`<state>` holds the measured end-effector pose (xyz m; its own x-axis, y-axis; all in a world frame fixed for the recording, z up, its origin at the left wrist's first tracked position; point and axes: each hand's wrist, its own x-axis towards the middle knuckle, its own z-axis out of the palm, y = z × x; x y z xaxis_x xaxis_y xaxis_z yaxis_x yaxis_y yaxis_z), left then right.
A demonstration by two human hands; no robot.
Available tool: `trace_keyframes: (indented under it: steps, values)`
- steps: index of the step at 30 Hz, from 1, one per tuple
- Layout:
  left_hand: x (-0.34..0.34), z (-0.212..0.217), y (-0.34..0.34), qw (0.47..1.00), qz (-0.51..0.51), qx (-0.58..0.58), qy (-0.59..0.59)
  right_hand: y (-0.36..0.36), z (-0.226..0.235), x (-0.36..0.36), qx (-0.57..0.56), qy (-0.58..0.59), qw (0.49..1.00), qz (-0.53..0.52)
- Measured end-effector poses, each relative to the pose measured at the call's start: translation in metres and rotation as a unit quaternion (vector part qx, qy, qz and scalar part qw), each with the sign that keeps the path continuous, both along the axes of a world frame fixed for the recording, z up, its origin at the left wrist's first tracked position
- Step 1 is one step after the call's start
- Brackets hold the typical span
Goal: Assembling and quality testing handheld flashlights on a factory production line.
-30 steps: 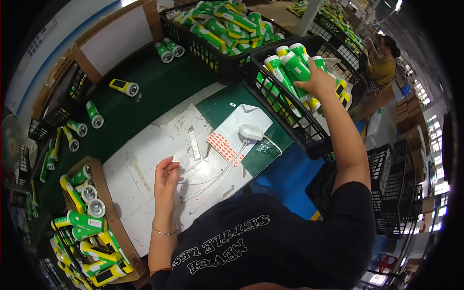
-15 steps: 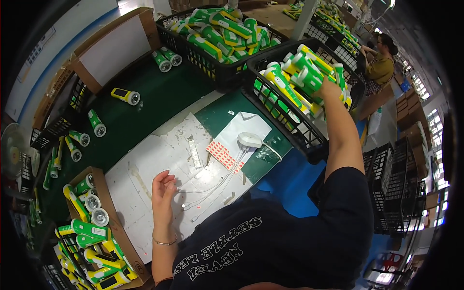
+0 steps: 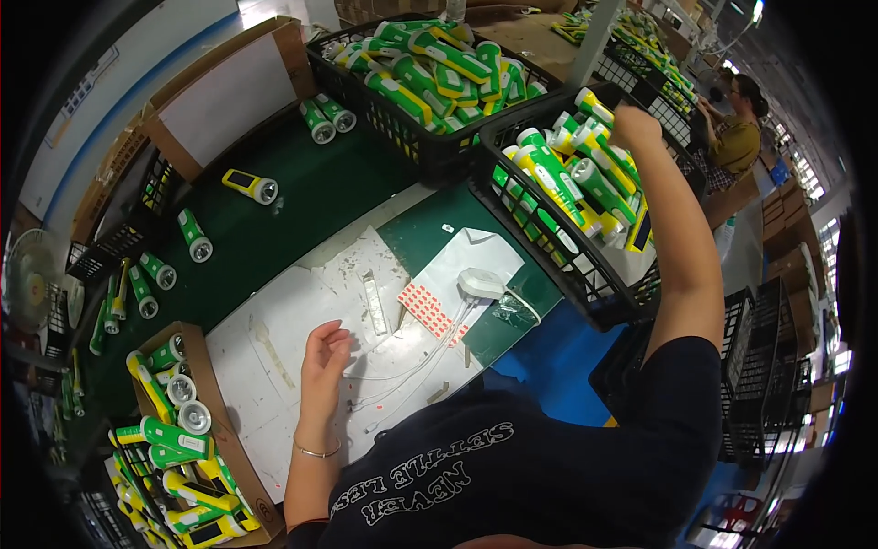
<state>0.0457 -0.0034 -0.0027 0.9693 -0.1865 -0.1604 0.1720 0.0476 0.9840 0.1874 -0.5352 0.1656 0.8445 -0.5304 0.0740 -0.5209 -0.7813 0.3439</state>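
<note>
My right hand reaches over the far right part of a black plastic crate heaped with green, yellow and white flashlights. Its fingers curl downward beside the topmost flashlights; the hand itself hides what is in them. My left hand hovers above the white work sheet, fingers loosely bent and apart, holding nothing. To its right, white cables run to a white plug block. The block rests on white paper with a sheet of red stickers beside it.
Another crate full of flashlights stands at the back. A cardboard box of flashlights is at the near left. Loose flashlights lie on the green table, one showing a dark panel. Another person sits at the far right.
My right hand has moved away from the middle of the near crate toward its far right side and lifted off the flashlight it gripped there. My left hand stays nearly still.
</note>
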Motion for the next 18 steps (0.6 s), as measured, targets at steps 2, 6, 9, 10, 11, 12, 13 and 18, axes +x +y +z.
trace_keyframes:
  steps: [2,6,9,10,11,12,13,18]
  values:
    - [0.001,-0.001,-0.001,0.999,-0.005,-0.038,0.026,0.072,0.013,0.025,0.02,-0.104,0.985,0.134]
    - [0.001,-0.007,0.009,0.998,0.004,-0.049,0.032,0.217,-0.02,0.075,0.149,-0.123,0.92,0.341]
    - [-0.002,-0.011,0.024,0.997,0.037,-0.061,0.041,0.292,-0.07,0.125,0.167,-0.089,0.885,0.425]
    - [-0.001,-0.012,0.028,0.996,0.045,-0.066,0.048,0.303,-0.105,0.153,0.154,-0.106,0.876,0.445]
    - [0.001,-0.013,0.031,0.995,0.052,-0.077,0.047,0.313,-0.131,0.179,0.158,-0.089,0.893,0.411]
    - [0.0,-0.016,0.036,0.993,0.065,-0.088,0.046,0.333,-0.136,0.194,0.163,-0.07,0.907,0.383]
    - [0.0,-0.025,0.041,0.991,0.076,-0.098,0.053,0.344,-0.139,0.208,0.174,0.008,0.915,0.363]
    - [0.011,-0.026,0.054,0.981,0.082,-0.131,0.119,0.388,-0.16,0.26,0.152,0.076,0.939,0.299]
